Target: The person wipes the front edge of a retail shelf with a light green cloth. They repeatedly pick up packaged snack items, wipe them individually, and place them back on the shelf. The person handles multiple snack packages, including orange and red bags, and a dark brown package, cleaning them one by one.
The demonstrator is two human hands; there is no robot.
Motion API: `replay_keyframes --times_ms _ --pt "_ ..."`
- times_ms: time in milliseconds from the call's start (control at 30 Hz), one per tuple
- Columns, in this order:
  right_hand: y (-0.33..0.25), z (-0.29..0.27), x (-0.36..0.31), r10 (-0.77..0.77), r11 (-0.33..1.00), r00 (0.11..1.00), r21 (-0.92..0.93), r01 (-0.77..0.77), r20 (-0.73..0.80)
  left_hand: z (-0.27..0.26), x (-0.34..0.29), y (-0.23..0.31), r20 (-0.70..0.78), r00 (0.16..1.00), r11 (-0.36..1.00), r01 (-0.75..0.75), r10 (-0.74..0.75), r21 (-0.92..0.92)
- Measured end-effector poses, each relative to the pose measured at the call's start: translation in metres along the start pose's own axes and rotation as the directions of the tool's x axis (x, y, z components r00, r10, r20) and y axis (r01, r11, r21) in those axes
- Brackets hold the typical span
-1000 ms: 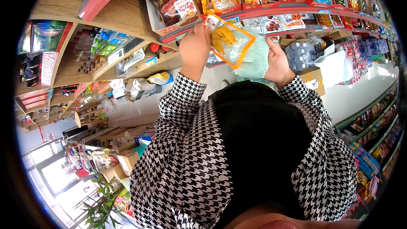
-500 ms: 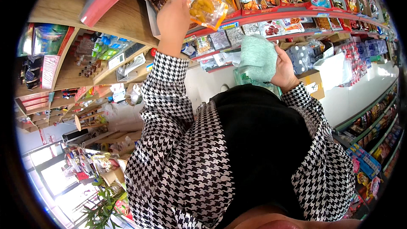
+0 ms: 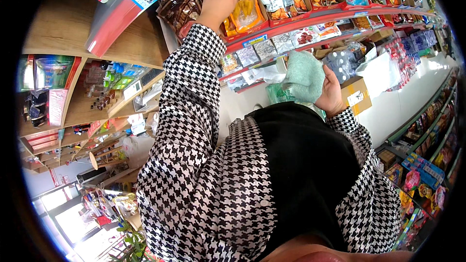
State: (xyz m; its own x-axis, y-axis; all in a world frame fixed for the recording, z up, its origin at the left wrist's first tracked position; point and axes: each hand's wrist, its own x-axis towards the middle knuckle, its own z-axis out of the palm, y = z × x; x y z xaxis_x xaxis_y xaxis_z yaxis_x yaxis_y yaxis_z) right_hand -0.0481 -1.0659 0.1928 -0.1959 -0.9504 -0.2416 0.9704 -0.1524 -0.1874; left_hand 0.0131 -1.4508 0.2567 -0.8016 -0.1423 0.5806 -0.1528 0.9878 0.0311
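One right hand (image 3: 332, 93) grasps one green cloth (image 3: 306, 77); one left hand (image 3: 221, 4) meets one orange packet (image 3: 246, 13) near the shelf's front edge (image 3: 297, 23), grip I cannot tell.

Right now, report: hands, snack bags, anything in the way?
Left hand at the orange snack bags, grip unclear. Right hand holds green cloth. Bags partly hidden behind left hand; no obstacle visible.

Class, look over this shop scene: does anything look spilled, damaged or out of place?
Nothing looks spilled or damaged. The orange-edged packets by the left hand sit in their box; only the white sheet beside the cardboard box looks untidy, lying crookedly among stock.
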Motion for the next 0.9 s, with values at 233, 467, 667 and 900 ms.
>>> replay_keyframes --times_ms 233,467,667,900 --pt "0.005 0.003 -0.002 -0.021 1.000 0.999 -0.002 0.021 -0.024 0.035 0.000 -0.003 -0.080 0.991 0.994 0.108 -0.109 -0.015" --pt "0.009 0.008 0.008 -0.014 0.998 0.996 -0.063 0.009 -0.087 0.031 -0.028 0.017 -0.186 0.960 0.977 0.215 -0.212 -0.001" --pt "0.025 0.012 0.026 0.043 0.996 0.999 -0.072 -0.044 -0.012 0.005 -0.090 0.010 -0.216 0.878 0.903 0.423 -0.428 -0.070" --pt "0.029 0.015 0.038 0.163 0.984 0.985 -0.082 -0.158 0.061 -0.016 -0.139 -0.021 -0.154 0.739 0.751 0.660 -0.656 -0.029"
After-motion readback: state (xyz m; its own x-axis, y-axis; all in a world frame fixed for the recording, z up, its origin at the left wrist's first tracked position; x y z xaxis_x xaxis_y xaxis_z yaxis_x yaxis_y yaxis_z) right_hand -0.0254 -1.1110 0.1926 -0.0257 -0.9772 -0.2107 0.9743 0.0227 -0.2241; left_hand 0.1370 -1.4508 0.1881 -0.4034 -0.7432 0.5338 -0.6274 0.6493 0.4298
